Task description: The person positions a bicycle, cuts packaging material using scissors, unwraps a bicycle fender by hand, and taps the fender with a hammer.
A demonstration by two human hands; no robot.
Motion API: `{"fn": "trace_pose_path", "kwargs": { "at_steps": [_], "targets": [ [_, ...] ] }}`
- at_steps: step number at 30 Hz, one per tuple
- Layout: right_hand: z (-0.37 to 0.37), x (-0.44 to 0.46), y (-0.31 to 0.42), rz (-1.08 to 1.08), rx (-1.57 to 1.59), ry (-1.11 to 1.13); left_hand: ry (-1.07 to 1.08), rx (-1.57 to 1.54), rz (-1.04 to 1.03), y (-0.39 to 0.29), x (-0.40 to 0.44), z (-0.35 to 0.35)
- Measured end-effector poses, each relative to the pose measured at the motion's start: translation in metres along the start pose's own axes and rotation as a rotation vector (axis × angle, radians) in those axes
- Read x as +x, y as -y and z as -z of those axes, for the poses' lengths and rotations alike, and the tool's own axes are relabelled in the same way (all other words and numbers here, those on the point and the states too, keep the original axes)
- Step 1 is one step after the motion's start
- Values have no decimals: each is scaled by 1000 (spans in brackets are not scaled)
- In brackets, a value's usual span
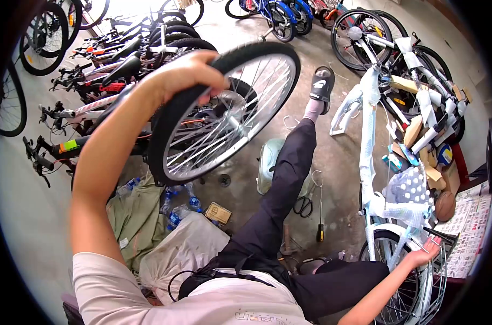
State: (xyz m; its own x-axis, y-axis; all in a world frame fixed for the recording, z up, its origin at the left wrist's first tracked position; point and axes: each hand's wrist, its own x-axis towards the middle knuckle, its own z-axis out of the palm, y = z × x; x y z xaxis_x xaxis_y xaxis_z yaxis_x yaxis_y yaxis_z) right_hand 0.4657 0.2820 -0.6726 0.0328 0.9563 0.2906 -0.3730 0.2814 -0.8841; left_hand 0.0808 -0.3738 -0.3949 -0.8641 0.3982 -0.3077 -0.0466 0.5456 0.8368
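My left hand (194, 73) grips the black tyre of a bicycle wheel (236, 123) at its upper left, fingers wrapped over the tread. The wheel is held up in the air, tilted, with silver spokes and rim showing. On the right, my right hand (425, 252) lies palm up with its fingers stretched out beside the rear wheel and wire rack (440, 276) of a pale bicycle frame (368, 135) covered in bubble wrap. Whether the fingers touch the rack, I cannot tell.
Scissors (304, 205), a screwdriver (320, 232) and a hammer (287, 241) lie on the floor near my leg. Several bicycles (129, 67) stand at the left. Wrapped bicycle parts (424, 108) and cardboard are piled at the right. Plastic bottles (194, 201) lie by the sacks (183, 246).
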Motion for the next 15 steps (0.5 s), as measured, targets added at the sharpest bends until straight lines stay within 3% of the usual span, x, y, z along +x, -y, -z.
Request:
{"fn": "trace_pose_path", "kwargs": {
  "at_steps": [6,10,12,15],
  "targets": [
    [-7,-13,19,-14,-33,-4,156,-12,195,109,45,-8],
    [-8,-21,27,-10,-63,40,182,68,236,171,62,22],
    [-7,-26,31,-10,-108,60,89,170,259,173,57,36],
    [-12,-30,33,-15,-87,66,-171,933,-12,183,45,51]
  ]
}}
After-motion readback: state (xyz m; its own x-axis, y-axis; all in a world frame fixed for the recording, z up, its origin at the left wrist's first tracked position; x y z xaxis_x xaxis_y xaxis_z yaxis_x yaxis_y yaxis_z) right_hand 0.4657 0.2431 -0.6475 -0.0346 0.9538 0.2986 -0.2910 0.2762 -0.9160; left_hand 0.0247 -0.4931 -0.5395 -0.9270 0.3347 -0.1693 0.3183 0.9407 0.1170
